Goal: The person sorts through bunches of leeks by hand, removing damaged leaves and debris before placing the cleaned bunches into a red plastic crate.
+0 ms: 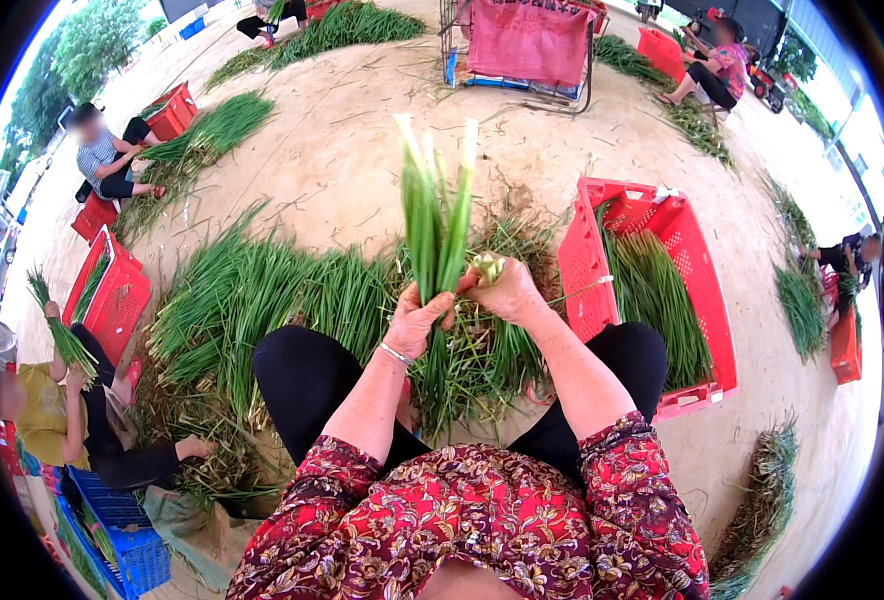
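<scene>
A bunch of long green chives (pixel 432 215) stands upright in front of me, its white ends pointing away. My left hand (pixel 417 325) is closed round the lower, leafy part of the bunch, with a bracelet on the wrist. Right beside it, the fingers of my right hand (pixel 510 292) are curled together around a small pale yellow-green clump (pixel 488 266), which looks like leaf scraps. Loose chives (pixel 282 300) lie in a wide pile on the ground before me, reaching to the left. Between my knees are more leaves and dry trimmings (pixel 467 385).
A red plastic crate (pixel 587 265) filled with chives stands by my right knee. At the left a person (pixel 52 410) holds a bunch, near a red crate (pixel 122 300) and a blue crate (pixel 142 560). Farther off, a metal rack (pixel 587 85) carries a pink cloth. Several other people sit around.
</scene>
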### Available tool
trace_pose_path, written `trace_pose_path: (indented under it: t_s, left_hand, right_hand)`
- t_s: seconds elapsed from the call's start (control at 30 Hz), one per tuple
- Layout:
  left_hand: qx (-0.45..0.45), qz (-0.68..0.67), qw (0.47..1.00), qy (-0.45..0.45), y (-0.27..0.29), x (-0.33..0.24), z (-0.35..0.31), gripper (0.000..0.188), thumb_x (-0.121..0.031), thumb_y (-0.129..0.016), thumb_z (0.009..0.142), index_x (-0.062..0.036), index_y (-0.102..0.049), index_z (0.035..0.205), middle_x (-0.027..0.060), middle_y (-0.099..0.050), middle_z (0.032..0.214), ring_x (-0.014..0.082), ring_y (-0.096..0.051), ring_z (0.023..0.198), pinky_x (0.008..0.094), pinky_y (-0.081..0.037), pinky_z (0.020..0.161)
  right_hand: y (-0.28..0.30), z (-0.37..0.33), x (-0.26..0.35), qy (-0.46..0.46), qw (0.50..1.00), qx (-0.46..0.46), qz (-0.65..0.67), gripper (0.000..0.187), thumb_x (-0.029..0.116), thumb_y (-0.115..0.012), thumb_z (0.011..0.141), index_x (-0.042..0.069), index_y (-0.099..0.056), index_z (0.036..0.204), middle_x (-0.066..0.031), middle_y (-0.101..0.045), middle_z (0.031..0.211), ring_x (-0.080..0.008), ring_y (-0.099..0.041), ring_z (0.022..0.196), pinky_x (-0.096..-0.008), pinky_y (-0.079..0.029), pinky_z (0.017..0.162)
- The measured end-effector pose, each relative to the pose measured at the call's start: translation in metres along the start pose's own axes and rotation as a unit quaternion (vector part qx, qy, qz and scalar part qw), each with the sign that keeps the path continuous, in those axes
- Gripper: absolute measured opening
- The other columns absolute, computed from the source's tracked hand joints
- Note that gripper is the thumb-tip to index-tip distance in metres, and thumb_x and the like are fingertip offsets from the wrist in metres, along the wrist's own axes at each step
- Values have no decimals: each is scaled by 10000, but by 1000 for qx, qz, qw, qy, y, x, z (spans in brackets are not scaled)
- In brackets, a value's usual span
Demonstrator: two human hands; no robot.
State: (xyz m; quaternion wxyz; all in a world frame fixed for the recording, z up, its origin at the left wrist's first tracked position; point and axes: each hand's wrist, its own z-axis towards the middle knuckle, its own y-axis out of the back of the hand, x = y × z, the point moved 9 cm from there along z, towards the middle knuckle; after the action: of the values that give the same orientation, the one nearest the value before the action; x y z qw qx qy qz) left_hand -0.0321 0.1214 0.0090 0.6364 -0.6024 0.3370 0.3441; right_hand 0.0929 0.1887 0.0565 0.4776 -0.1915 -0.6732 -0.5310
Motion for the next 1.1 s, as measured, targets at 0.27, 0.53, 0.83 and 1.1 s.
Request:
trace_pose_path:
  t_s: [0.27,0.53,0.83,1.1]
  left_hand:
    - [-21,134,990,35,7,18,2,183,-74,-657,879,-74,-674,1061,14,-713,996,16,-468,541,179,-396,484]
    - [30,116,988,98,-5,29,-7,305,-228,-672,898,-70,-634,1156,22,-709,968,26,-499,545,195,-434,495]
    - [-36,13,985,168,11,48,-12,217,-202,-645,919,-98,-641,1110,-4,-680,990,80,-633,823,278,-543,708]
    - [-31,-112,977,177,11,47,-10,343,-272,-584,949,-78,-549,1230,139,-627,1189,271,-633,1038,442,-539,849]
  right_hand:
    - [65,4,-11,-47,929,-91,355,480,225,-809,772,26,-620,1165,14,-623,778,-63,-497,564,-223,-409,484]
    - [95,15,-27,-18,893,-231,386,298,300,-782,802,100,-677,996,36,-617,793,-77,-511,659,-260,-400,584]
    - [66,15,-30,-87,922,-116,360,268,214,-813,767,42,-694,934,17,-618,746,-86,-534,637,-251,-428,564]
    - [72,23,-55,-59,893,-163,416,169,145,-764,813,89,-649,923,3,-650,790,-91,-557,649,-241,-451,597]
